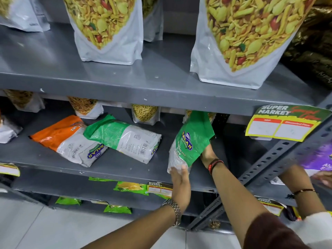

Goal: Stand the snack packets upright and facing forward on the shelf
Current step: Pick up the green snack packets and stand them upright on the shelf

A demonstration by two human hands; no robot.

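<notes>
Both hands (193, 163) clasp the green packet (188, 141), upright, leaning left, label forward.

— Where does the head view sit?
— Above the forearms, looking forward and down, close to the grey shelf (125, 169) (wide-angle, so edges bend).
— Any second view?
— None; upper shelf (107, 87) fills the top.

Shelf (125, 169): grey painted metal, smooth, slight sheen. Green packet (188, 141): glossy crinkled plastic film. Price tag (283, 123): printed paper. Wristwatch band (173, 209): linked metal.
</notes>
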